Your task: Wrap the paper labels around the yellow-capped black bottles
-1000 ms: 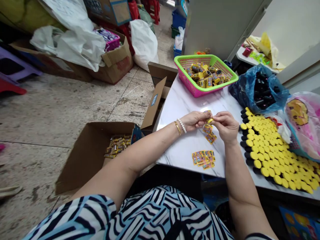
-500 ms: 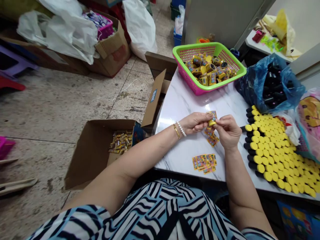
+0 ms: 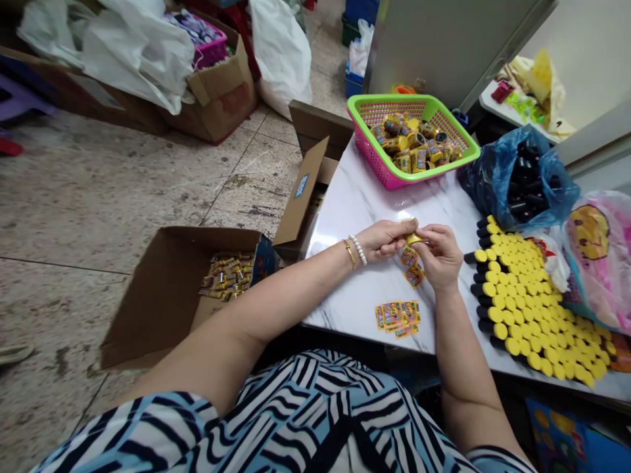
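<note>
My left hand (image 3: 383, 239) and my right hand (image 3: 438, 255) meet above the white marble table (image 3: 355, 203), both pinched on one small yellow-capped tube with a colourful label (image 3: 413, 238). Just beneath the hands lie a few loose yellow stickers (image 3: 412, 267). A small sheaf of the same stickers (image 3: 397, 315) lies nearer the table's front edge. To the right of my right hand stands a block of several black tubes with yellow caps (image 3: 528, 297).
A green and pink basket (image 3: 374, 150) of labelled tubes sits at the table's far side. A blue bag (image 3: 517, 177) of black tubes and a pink bag (image 3: 597, 255) lie on the right. An open cardboard box (image 3: 162, 295) with labelled tubes stands on the floor.
The hands stay together on the small tube, turning it slightly; the label that stood upright half a second ago now lies lower. The camera has shifted a little.
</note>
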The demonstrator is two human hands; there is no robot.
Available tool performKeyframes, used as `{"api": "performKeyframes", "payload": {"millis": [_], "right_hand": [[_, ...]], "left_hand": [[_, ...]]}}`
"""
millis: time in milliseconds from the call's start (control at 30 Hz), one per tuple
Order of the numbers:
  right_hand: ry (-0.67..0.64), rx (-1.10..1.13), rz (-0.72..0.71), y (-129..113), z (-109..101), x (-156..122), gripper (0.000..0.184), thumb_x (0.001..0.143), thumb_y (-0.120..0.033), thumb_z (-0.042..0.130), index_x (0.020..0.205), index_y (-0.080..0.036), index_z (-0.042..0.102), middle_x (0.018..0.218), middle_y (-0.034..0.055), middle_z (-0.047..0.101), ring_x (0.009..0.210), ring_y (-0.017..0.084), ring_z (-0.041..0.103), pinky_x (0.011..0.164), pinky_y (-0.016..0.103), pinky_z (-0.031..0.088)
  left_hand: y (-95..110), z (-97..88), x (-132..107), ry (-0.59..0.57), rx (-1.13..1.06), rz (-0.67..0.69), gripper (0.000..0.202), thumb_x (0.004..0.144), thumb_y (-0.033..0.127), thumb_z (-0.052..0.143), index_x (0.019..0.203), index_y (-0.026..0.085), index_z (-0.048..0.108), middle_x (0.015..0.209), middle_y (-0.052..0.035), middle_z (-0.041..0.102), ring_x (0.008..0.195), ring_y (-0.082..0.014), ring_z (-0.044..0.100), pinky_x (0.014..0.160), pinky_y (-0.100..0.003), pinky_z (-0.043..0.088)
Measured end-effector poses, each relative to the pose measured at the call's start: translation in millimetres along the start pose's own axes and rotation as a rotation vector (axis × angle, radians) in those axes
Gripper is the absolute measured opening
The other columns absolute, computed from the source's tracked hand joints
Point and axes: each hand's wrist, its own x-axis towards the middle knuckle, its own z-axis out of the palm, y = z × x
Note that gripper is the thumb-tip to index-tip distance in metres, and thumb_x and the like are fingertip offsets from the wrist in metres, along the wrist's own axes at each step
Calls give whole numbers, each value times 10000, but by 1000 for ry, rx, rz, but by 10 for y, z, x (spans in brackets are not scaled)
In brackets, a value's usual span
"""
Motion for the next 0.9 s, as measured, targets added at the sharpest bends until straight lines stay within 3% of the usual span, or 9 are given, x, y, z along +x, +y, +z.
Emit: {"api": "performKeyframes", "payload": {"millis": [200,300,433,600,767,833,900], "right_hand": [[165,45,-53,32,31,-37,117,794,-245,863,874,-266,781,907,6,635,786,163,651,711,348,589],[153,85,-14,65,53,-42,111,803,-280,855,860,-254,763,872,6,634,769,167,647,679,340,585],[47,60,9,47,43,-41,168,861,-322,791,1024,-278,791,1006,40,666,898,192,677,771,366,608],[88,9,-12,9,24,-77,97,834,-304,822,928,-284,812,915,22,660,800,184,678,709,371,611],[147,-16,-42,27,30,-80,59,845,-267,818,900,-264,797,854,3,656,728,159,643,675,345,590],[143,-27,-33,24,41,-73,38,874,-277,784,903,-252,778,875,6,649,748,157,640,672,333,598],[126,-51,-17,3,67,-70,132,868,-294,786,988,-248,756,976,19,654,794,154,651,690,321,613]], "left_hand": [[-14,30,-34,-49,7,29,354,897,372,786,732,121,598,503,48,550,291,6,309,306,-146,174],[-54,11,-19,-39,28,46,394,857,414,818,710,128,590,471,65,510,275,2,285,287,-150,151],[-58,-10,-49,-81,88,5,508,809,500,835,602,147,535,421,55,466,264,-5,270,279,-154,135],[-56,-4,-80,-129,103,-18,483,822,554,808,673,147,594,428,46,496,254,-15,268,288,-163,136],[-36,-25,18,-74,56,-32,560,930,674,605,755,142,624,451,-6,579,240,-50,317,289,-189,149],[-33,-22,49,-5,60,-18,595,908,721,597,754,146,619,445,-3,571,241,-53,310,295,-200,133],[-53,2,55,67,76,19,616,861,756,631,756,149,619,439,19,540,255,-44,294,314,-203,118]]}}
